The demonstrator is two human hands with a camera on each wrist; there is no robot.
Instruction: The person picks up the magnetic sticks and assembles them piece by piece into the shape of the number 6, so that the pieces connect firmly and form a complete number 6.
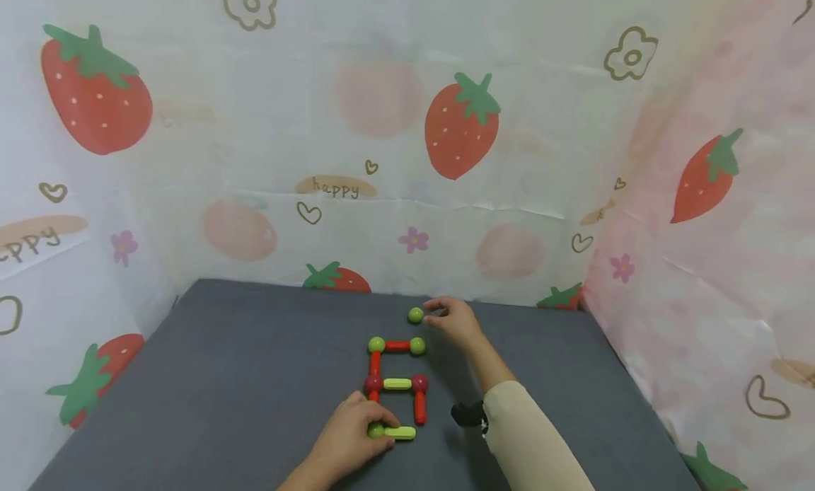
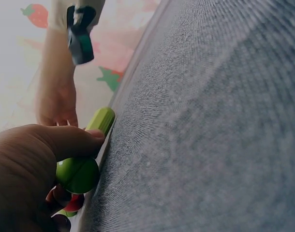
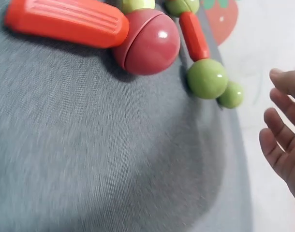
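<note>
My left hand (image 1: 358,426) grips the lower left corner of a flat figure of toy building rods and balls, its fingers around a green ball (image 2: 79,175) and its thumb over the end of a yellow-green rod (image 1: 401,433). At the back, my right hand (image 1: 455,321) has its fingers spread and loosely bent just right of a loose green ball (image 1: 415,315). In the right wrist view, a gap shows between its fingers (image 3: 282,126) and that ball. Part of the figure's lower left red rod hides behind the left hand.
Two green balls joined by a red rod (image 1: 397,346) form the figure's top. Red balls (image 1: 419,383) flank a yellow-green rod (image 1: 397,384) midway, and a red rod (image 1: 419,408) hangs off the right one. Strawberry-printed cloth (image 1: 382,229) walls the grey table (image 1: 242,378).
</note>
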